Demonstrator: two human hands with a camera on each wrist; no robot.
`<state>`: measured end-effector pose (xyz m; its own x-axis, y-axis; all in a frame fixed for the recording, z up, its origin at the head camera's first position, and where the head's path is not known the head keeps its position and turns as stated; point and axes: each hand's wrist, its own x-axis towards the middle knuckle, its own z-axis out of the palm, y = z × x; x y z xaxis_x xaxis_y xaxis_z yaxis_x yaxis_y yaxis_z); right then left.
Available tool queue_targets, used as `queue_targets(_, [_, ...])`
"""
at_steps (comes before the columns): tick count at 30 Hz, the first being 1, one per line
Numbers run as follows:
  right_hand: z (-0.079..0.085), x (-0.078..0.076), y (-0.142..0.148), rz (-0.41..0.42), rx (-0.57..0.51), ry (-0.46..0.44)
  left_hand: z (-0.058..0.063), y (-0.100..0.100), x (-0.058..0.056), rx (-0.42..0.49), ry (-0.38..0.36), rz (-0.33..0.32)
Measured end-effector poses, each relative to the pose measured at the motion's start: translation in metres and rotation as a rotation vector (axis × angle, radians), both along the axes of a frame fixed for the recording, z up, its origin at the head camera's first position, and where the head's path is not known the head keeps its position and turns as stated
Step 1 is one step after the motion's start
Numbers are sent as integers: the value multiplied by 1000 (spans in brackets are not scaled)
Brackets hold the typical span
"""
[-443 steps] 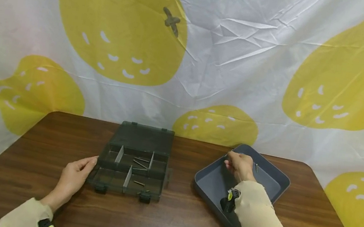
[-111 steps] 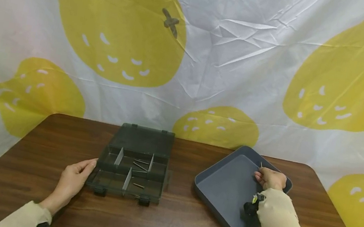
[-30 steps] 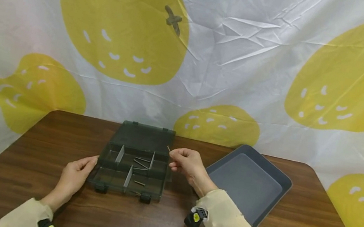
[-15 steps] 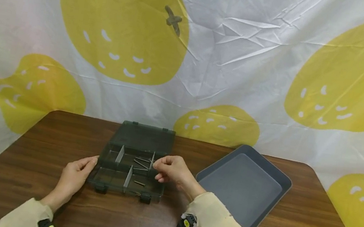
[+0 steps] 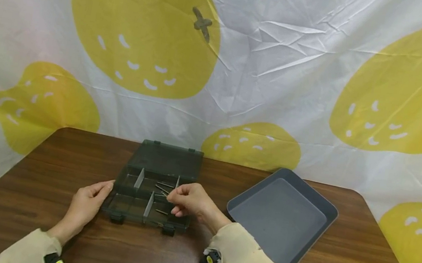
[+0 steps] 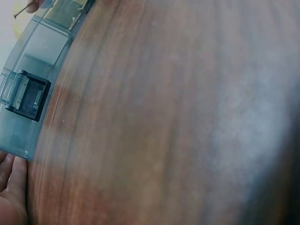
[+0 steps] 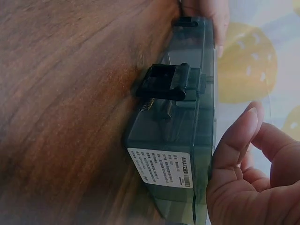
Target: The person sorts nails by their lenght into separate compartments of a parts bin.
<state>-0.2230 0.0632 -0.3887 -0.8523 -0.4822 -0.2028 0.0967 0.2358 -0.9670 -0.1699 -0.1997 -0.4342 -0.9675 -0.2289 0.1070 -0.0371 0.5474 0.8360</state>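
A dark green see-through compartment box [image 5: 128, 206] lies with its lid [image 5: 166, 157] open toward the back. My left hand [image 5: 86, 204] holds its left edge; in the left wrist view, fingers [image 6: 16, 180] touch the box's corner. My right hand [image 5: 192, 201] is over the box's right side and pinches a screw between thumb and fingertips; the screw [image 6: 24, 9] shows in the left wrist view. Several screws lie in the right part of the back row, and a screw [image 5: 161, 212] lies in the front-right compartment.
A grey square tray [image 5: 285, 206] stands turned at an angle on the right of the wooden table [image 5: 127, 255]. Two black latches [image 5: 168, 229] stick out from the box's front. A white cloth with yellow fruit prints hangs behind the table.
The right hand has taken a screw from the tray, carried it left to the box, and lowered it over the right compartments. The left hand has stayed on the box.
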Motion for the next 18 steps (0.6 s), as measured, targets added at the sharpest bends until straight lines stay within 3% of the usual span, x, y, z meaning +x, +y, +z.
queue_targets(8, [4,2,-3,103,89,28,3,1,1,16,-8,0])
queue_targets(18, [5,3,-4,154,157,85,3,0,1,11,-13,-15])
